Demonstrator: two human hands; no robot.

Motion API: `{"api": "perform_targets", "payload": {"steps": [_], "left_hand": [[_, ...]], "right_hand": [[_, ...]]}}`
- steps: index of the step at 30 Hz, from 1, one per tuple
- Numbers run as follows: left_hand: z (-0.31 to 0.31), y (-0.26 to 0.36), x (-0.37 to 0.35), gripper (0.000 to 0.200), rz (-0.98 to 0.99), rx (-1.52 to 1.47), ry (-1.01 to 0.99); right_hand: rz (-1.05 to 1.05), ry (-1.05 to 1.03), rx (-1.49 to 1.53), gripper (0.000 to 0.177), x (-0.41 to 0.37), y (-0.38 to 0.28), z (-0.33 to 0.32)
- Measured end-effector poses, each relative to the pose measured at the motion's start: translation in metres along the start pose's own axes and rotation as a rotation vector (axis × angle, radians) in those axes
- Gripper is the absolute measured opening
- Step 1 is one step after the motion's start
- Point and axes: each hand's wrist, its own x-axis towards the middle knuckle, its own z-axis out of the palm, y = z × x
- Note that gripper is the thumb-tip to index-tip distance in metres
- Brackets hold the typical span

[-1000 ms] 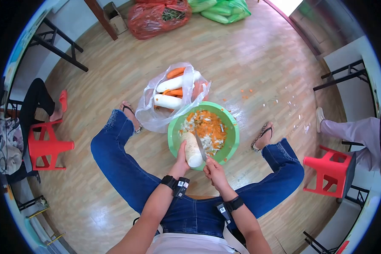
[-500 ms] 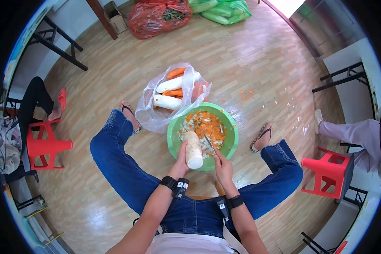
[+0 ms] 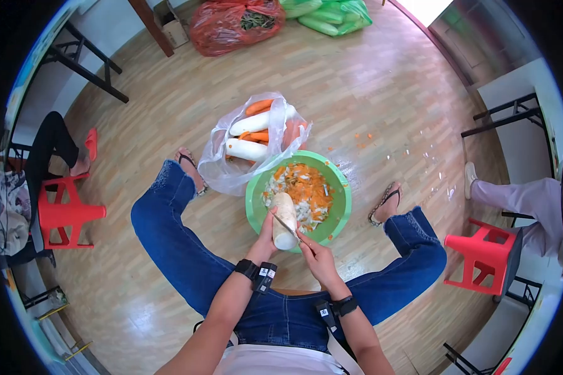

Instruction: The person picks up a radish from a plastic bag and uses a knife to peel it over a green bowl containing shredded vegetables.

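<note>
A white radish [image 3: 284, 215] is gripped in my left hand [image 3: 266, 234], tilted over the near part of a green basin [image 3: 342, 222]. My right hand [image 3: 317, 255] is closed round the handle of a knife [image 3: 286, 226], whose blade lies across the radish near its lower end. Orange and white shavings [image 3: 309, 187] heap up in the basin below. Against the basin's far left side rests a clear plastic bag [image 3: 216, 165] with carrots [image 3: 259, 107] and white radishes [image 3: 246, 150] in it.
Scraps [image 3: 431, 172] are scattered on the floor to the right. Red stools [image 3: 72, 212] stand at both sides, with another person's leg [image 3: 51, 147] at left and one [image 3: 513, 192] at right. A red bag [image 3: 234, 28] and a green bag [image 3: 334, 17] lie at the back.
My right hand has moved slightly down and left, bringing the knife from beside the radish onto it. My left hand still holds the radish in nearly the same place.
</note>
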Motion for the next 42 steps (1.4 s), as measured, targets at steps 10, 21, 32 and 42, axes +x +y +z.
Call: {"api": "perform_targets", "payload": {"steps": [10,21,32,42], "left_hand": [[0.002,-0.004,-0.001,0.056,0.039,0.014,0.042],[0.007,-0.004,-0.006,0.059,0.054,0.107,0.008],[0.003,-0.002,-0.004,0.058,-0.014,0.049,-0.035],[0.004,-0.002,-0.003,0.055,0.025,0.049,-0.004]], "right_hand": [[-0.199,0.158,0.151,0.029,0.016,0.027,0.01],[-0.114,0.12,0.136,0.028,0.015,0.021,0.01],[-0.086,0.081,0.056,0.027,0.012,0.024,0.011],[-0.019,0.064,0.198,0.03,0.017,0.017,0.013]]}}
